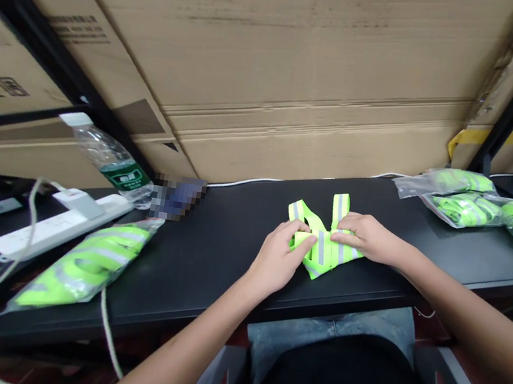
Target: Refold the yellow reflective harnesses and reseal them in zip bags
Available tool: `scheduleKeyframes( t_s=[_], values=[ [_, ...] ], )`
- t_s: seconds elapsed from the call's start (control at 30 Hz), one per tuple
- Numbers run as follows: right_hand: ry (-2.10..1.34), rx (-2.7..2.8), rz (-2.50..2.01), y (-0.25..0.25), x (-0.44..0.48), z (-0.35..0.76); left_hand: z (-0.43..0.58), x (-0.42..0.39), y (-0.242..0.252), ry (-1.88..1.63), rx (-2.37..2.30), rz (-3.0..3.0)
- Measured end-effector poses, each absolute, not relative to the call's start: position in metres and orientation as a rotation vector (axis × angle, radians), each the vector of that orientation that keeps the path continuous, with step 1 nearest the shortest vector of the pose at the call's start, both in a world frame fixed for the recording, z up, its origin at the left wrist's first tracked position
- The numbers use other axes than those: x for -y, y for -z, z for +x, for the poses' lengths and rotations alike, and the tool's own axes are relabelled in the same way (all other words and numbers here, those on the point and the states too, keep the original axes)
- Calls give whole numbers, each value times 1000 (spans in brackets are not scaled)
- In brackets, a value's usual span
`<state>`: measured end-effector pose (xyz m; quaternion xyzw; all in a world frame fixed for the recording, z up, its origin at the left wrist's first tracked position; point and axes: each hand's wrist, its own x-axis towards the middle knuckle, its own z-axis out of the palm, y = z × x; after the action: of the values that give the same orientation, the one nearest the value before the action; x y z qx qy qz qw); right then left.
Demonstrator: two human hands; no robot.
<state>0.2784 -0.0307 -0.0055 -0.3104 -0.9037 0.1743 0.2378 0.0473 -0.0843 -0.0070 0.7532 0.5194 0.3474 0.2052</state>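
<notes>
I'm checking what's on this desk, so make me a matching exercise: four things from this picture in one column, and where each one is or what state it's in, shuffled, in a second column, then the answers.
Things
1. loose reflective vest
2. bagged reflective vest
3. plastic water bottle
4. white power strip

Places and states
A. Lying on its side, cap pointing left
B. Folded between the left hand and right hand, mid black desk
C. Has a white plug in it
D. In a clear plastic bag, left of the hands

Pairs
1-B; 2-D; 3-A; 4-C
</notes>
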Motion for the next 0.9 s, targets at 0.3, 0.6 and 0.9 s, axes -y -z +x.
scheduleKeyframes(
  t_s=[0.3, 0.6, 0.9],
  values=[
    [-340, 2504, -906, 17, 19, 266, 45, 83, 6, -758, -1593, 2070],
    [-18, 2408, -1229, 24, 21, 266, 42, 56, 11, -647, -1726, 2228],
    [148, 2292, -1449, 25, 67, 256, 43, 64, 21, -650, -1627, 2314]
  ],
)
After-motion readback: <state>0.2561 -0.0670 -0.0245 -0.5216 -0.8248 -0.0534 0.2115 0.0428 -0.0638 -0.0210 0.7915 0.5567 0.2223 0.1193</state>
